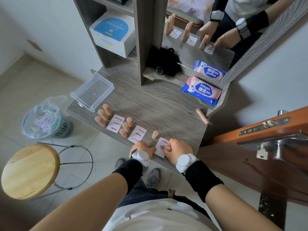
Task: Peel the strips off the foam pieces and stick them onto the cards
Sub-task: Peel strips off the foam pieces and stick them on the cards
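Note:
Three white cards lie in a row near the table's front edge. The left card (pixel 115 124) and the middle card (pixel 137 133) each carry red strips. Peach foam pieces stand beside them: three at the left (pixel 103 114), three in the middle (pixel 126 127) and one (pixel 155 135) just beyond my left hand. My left hand (pixel 143 147) rests with curled fingers on the left edge of the nearest card (pixel 160 151), thumb on it. My right hand (pixel 180 149) has curled fingers, and its thumb and forefinger pinch a small red strip (pixel 164 147) down on that card.
A clear plastic box (pixel 92 91) sits at the table's left corner. A wipes pack (pixel 201 92) and a lying foam piece (pixel 202 116) are at the right. A mirror (pixel 200 30) stands behind. On the floor are a bin (pixel 48 120) and a stool (pixel 30 170). A door (pixel 266 147) stands close on the right.

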